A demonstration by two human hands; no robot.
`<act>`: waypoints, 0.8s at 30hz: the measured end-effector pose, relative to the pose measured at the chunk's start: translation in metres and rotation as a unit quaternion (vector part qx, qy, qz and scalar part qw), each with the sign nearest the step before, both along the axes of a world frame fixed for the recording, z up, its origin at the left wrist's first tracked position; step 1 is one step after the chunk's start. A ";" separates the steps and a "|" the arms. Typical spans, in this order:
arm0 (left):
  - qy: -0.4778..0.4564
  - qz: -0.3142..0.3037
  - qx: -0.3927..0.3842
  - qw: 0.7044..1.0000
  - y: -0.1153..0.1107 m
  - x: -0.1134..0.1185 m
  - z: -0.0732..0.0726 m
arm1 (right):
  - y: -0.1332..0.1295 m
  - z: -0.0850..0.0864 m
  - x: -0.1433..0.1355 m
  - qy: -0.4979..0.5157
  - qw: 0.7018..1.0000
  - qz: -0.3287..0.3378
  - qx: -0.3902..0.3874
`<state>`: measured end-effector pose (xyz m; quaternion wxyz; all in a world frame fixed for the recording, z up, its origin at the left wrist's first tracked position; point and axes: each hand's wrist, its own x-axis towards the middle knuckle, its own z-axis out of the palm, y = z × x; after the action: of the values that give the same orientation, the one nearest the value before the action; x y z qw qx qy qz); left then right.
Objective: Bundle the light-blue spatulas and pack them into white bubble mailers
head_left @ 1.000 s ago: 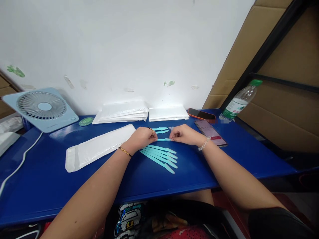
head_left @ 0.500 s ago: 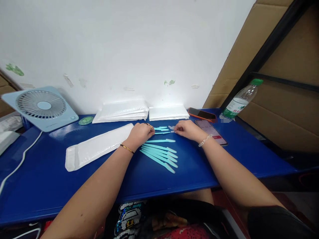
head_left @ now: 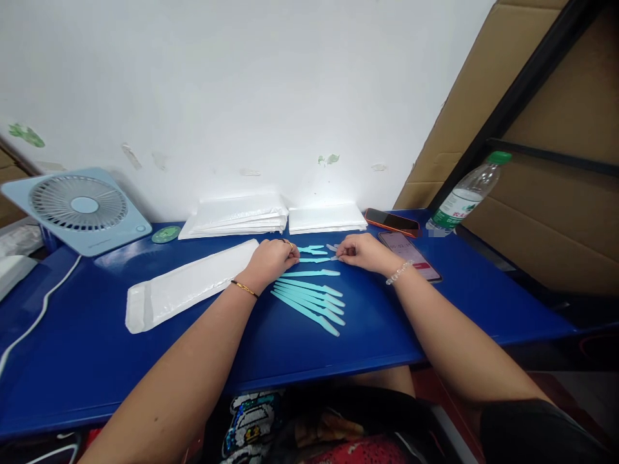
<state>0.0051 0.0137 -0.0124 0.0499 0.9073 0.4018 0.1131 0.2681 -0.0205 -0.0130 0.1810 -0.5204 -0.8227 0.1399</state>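
My left hand (head_left: 276, 259) is pinched round the handle of a turquoise eyebrow razor (head_left: 314, 260), whose blade end points right. At that end, my right hand (head_left: 356, 251) grips a small clear blade cover (head_left: 333, 258) between thumb and fingers. Cover and razor tip lie in line; whether they touch is too small to tell. Just beyond are more turquoise razors (head_left: 313, 249) and loose clear covers (head_left: 331, 247). Below my hands, several razors (head_left: 314, 298) lie fanned out on the blue table, blade ends to the right.
A white padded mailer (head_left: 188, 287) lies left of my left hand. Two stacks of white mailers (head_left: 236, 216) stand against the wall. Two phones (head_left: 411, 254), a water bottle (head_left: 459, 200), a blue fan (head_left: 84, 206) and a green disc (head_left: 166, 234) surround the work on the table (head_left: 377, 341).
Both hands stay almost in place. The clear cover at my right fingertips shows more clearly and sits slightly lower, apparently drawn back a little from the razor's tip.
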 end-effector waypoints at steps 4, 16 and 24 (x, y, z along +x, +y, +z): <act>-0.006 0.005 -0.006 1.000 0.001 -0.001 -0.001 | 0.001 -0.002 0.002 0.006 1.000 0.004 -0.003; -0.053 -0.051 -0.063 0.995 -0.004 0.004 -0.005 | 0.001 -0.010 -0.013 0.071 0.996 0.055 -0.014; -0.072 -0.011 0.003 0.997 0.003 0.001 -0.009 | 0.006 -0.006 -0.006 0.076 0.993 -0.062 0.072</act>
<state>0.0064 0.0171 -0.0217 0.0778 0.9013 0.3866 0.1790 0.2616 -0.0146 -0.0186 0.2881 -0.5440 -0.7806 0.1079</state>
